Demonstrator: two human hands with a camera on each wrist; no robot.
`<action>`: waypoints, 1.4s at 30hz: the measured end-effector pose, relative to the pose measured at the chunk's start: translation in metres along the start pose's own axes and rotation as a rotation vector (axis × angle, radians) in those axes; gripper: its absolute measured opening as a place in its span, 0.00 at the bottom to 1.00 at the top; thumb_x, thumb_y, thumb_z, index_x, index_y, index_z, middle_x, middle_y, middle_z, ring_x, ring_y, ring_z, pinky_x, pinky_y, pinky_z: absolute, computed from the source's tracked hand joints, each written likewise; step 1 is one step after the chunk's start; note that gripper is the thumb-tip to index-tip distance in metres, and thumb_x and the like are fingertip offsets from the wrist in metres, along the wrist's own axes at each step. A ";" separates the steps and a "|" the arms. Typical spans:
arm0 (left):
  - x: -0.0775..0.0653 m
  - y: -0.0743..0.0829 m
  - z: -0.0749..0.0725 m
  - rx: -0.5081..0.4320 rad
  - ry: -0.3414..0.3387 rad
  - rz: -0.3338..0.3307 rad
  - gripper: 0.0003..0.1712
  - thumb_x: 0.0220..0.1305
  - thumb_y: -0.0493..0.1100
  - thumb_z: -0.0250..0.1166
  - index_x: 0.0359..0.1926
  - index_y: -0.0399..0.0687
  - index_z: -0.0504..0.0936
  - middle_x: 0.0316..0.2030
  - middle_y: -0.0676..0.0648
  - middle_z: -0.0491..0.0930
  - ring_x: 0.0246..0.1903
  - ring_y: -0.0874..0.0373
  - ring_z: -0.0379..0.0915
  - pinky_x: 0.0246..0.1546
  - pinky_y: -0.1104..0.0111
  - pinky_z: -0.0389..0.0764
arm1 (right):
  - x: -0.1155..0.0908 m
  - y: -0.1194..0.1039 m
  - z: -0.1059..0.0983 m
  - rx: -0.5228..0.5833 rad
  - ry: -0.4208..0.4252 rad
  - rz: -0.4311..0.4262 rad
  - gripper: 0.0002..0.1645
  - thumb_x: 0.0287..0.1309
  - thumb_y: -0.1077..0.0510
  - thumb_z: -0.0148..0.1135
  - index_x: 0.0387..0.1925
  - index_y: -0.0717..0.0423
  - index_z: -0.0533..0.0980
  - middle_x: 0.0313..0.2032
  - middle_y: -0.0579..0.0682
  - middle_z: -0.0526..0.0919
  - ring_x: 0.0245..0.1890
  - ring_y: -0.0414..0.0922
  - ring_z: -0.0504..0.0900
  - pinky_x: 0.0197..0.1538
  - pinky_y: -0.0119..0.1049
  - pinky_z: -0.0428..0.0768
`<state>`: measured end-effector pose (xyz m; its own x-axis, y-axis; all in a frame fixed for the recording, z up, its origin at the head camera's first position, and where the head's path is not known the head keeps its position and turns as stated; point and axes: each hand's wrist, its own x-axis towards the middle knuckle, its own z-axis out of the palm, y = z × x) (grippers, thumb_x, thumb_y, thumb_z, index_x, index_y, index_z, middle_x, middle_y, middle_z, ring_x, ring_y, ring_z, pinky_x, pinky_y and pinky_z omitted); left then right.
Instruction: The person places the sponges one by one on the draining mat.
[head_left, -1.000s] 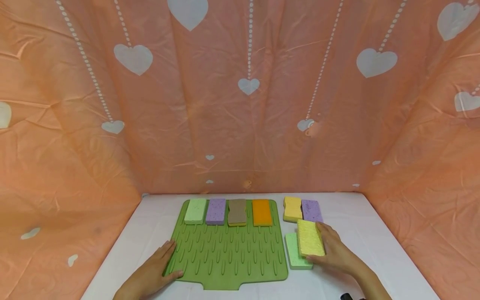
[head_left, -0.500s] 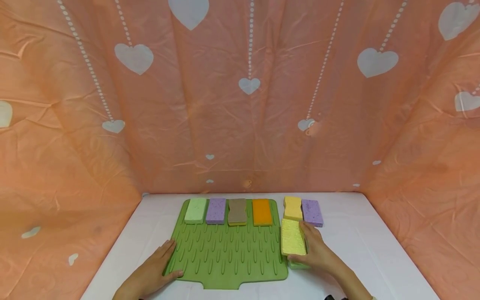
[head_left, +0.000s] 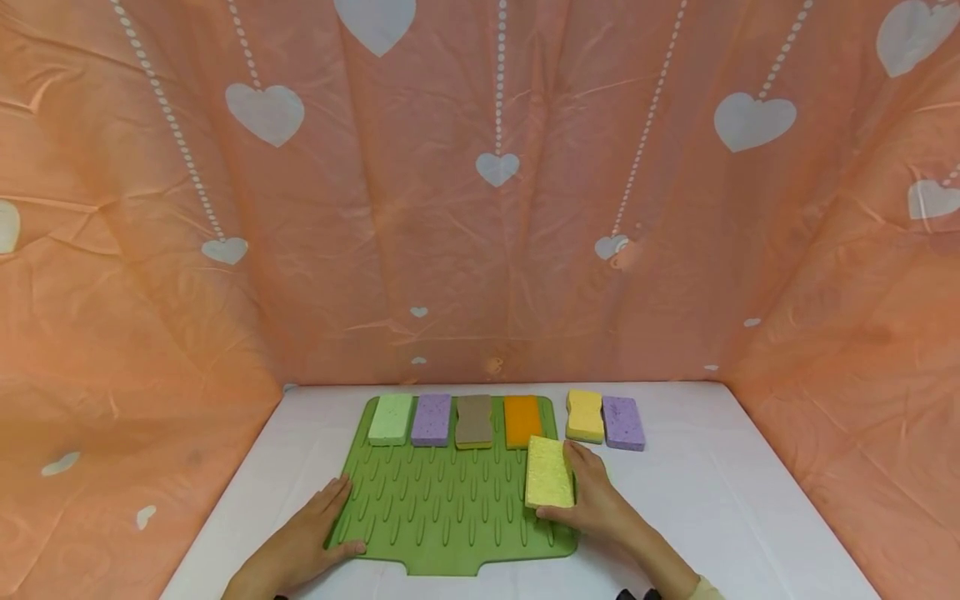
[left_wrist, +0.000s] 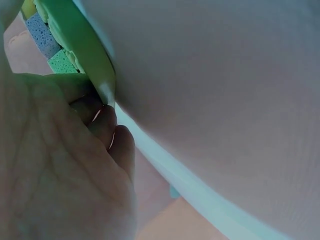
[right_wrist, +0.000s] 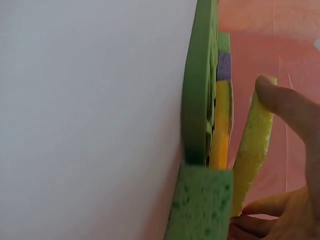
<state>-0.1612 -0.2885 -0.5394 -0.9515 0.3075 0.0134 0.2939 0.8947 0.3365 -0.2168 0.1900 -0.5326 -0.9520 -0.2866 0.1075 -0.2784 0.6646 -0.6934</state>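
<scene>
Head | green mat point(head_left: 442, 504): four sponges point(head_left: 472, 421) | right grip point(head_left: 592, 493): holding yellow sponge point(head_left: 548, 473) | left grip point(head_left: 307, 532): wide

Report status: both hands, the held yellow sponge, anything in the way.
Right hand gripping yellow sponge, raised over right side of green mat. Left hand touching mat's left edge. Possible obstruction: orange sponge on the mat, just beyond held sponge.
</scene>
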 end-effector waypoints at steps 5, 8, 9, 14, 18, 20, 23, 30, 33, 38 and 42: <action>0.000 0.001 -0.002 -0.023 -0.020 -0.008 0.66 0.63 0.75 0.70 0.81 0.29 0.60 0.81 0.31 0.58 0.79 0.30 0.55 0.75 0.38 0.65 | 0.003 -0.009 0.009 0.024 -0.005 0.000 0.77 0.46 0.38 0.88 0.81 0.74 0.54 0.80 0.73 0.55 0.80 0.69 0.56 0.78 0.67 0.63; 0.000 0.002 -0.002 -0.031 -0.024 -0.008 0.67 0.61 0.75 0.70 0.81 0.29 0.59 0.81 0.30 0.57 0.79 0.29 0.55 0.75 0.38 0.65 | 0.003 -0.016 0.013 0.035 -0.016 -0.004 0.77 0.48 0.38 0.87 0.81 0.74 0.53 0.80 0.73 0.54 0.80 0.69 0.55 0.78 0.67 0.63; 0.000 0.003 -0.003 -0.037 -0.025 -0.009 0.68 0.61 0.75 0.71 0.81 0.28 0.59 0.81 0.30 0.57 0.79 0.29 0.55 0.75 0.37 0.65 | 0.004 -0.018 0.014 0.034 -0.017 -0.006 0.77 0.48 0.38 0.87 0.81 0.74 0.53 0.80 0.73 0.54 0.80 0.69 0.55 0.77 0.67 0.64; -0.001 0.004 -0.004 -0.060 -0.023 -0.008 0.69 0.58 0.74 0.73 0.81 0.27 0.59 0.81 0.29 0.57 0.78 0.28 0.55 0.74 0.36 0.66 | 0.006 -0.029 0.023 0.038 -0.026 -0.016 0.77 0.48 0.37 0.87 0.81 0.73 0.53 0.80 0.73 0.54 0.81 0.69 0.54 0.77 0.68 0.63; -0.001 0.005 -0.004 -0.064 -0.021 -0.010 0.70 0.57 0.74 0.73 0.80 0.27 0.59 0.81 0.29 0.57 0.78 0.28 0.55 0.74 0.36 0.65 | 0.009 -0.034 0.031 0.038 -0.031 -0.020 0.77 0.48 0.36 0.86 0.82 0.73 0.53 0.81 0.72 0.54 0.81 0.69 0.54 0.77 0.68 0.64; -0.001 0.005 -0.004 -0.061 -0.021 -0.014 0.70 0.57 0.75 0.73 0.80 0.27 0.59 0.81 0.29 0.57 0.78 0.28 0.55 0.74 0.37 0.65 | 0.011 -0.036 0.036 0.039 -0.031 -0.031 0.76 0.48 0.37 0.86 0.81 0.73 0.53 0.81 0.72 0.54 0.81 0.69 0.55 0.77 0.68 0.64; -0.001 0.005 -0.003 -0.057 -0.023 -0.020 0.71 0.57 0.75 0.73 0.80 0.27 0.59 0.81 0.30 0.57 0.79 0.29 0.55 0.74 0.37 0.65 | 0.014 -0.039 0.043 0.036 -0.032 -0.048 0.77 0.48 0.37 0.86 0.81 0.74 0.53 0.80 0.73 0.54 0.80 0.69 0.57 0.76 0.68 0.65; 0.000 0.003 -0.002 -0.056 -0.023 -0.023 0.71 0.57 0.76 0.73 0.81 0.28 0.59 0.81 0.30 0.57 0.79 0.28 0.55 0.74 0.37 0.66 | 0.018 -0.051 0.053 0.010 -0.044 -0.083 0.77 0.48 0.35 0.85 0.81 0.74 0.54 0.79 0.74 0.57 0.78 0.70 0.59 0.74 0.69 0.69; 0.001 0.003 -0.002 -0.059 -0.023 -0.024 0.71 0.56 0.76 0.73 0.81 0.28 0.59 0.81 0.30 0.57 0.79 0.28 0.54 0.74 0.37 0.66 | 0.020 -0.058 0.056 0.006 -0.065 -0.097 0.76 0.49 0.35 0.85 0.81 0.75 0.54 0.79 0.74 0.57 0.79 0.71 0.59 0.74 0.69 0.68; 0.000 0.005 -0.003 -0.052 -0.022 -0.020 0.71 0.57 0.76 0.73 0.81 0.28 0.59 0.81 0.29 0.57 0.78 0.28 0.55 0.74 0.37 0.66 | 0.024 -0.068 0.063 0.008 -0.106 -0.098 0.75 0.51 0.35 0.84 0.81 0.74 0.53 0.79 0.74 0.55 0.79 0.70 0.57 0.74 0.70 0.68; 0.000 0.006 -0.005 -0.051 -0.018 -0.017 0.70 0.57 0.76 0.73 0.80 0.27 0.60 0.80 0.29 0.58 0.78 0.28 0.56 0.73 0.37 0.66 | 0.029 -0.075 0.069 0.017 -0.127 -0.096 0.76 0.52 0.33 0.83 0.82 0.73 0.52 0.80 0.73 0.55 0.80 0.69 0.57 0.73 0.70 0.69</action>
<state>-0.1598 -0.2842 -0.5329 -0.9543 0.2986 -0.0095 0.2722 0.8823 0.3839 -0.2144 0.0844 -0.5270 -0.8972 -0.4337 0.0836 -0.3639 0.6186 -0.6964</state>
